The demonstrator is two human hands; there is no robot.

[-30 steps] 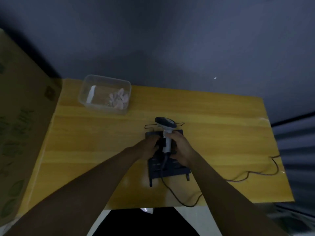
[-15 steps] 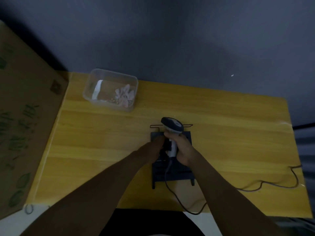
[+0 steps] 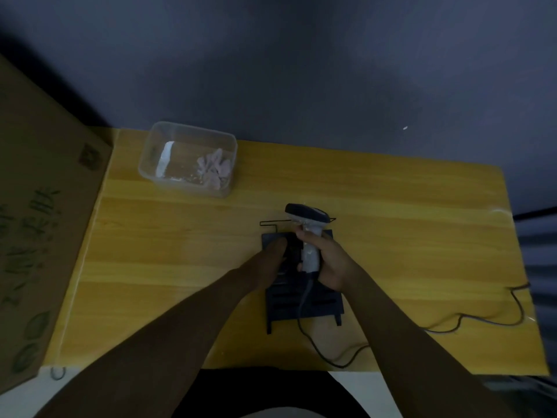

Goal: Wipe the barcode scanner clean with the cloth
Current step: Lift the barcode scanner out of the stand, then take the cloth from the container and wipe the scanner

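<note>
in the head view, a handheld barcode scanner with a pale grey plastic grip and a dark rounded head (image 3: 310, 236) is seen held above a black slotted plastic stand (image 3: 304, 303), near the middle of a yellow wooden tabletop (image 3: 407, 224). the grip is wrapped by the right hand (image 3: 327, 260), fingers curled round it from the right side, so that the scanner is clasped and not merely touched. the left hand (image 3: 272, 256) is laid against the stand just left of the grip; whether its fingers are spread or pinching something cannot be told, as they are lost in the dark plastic.

the scanner's long axis is seen to run along the grip, from the near end, where a thin dark cable (image 3: 331, 354) leaves it, up and away toward the far edge of the table. the head is set across the top of the grip, its dark front turned to the left.

the scanner is judged to be light, rigid and smooth, so it may slip in a loose hold; it is best gripped at the waist of the handle, as now, with the window in the head left free for wiping. a pull from the trailing cable should be allowed for.

a crumpled pale pink cloth (image 3: 215, 168) is seen lying in a clear plastic tub (image 3: 150, 164) at the far left of the table, well apart from both hands and not yet taken up. a brown cardboard box (image 3: 39, 206) stands at the left edge.
</note>
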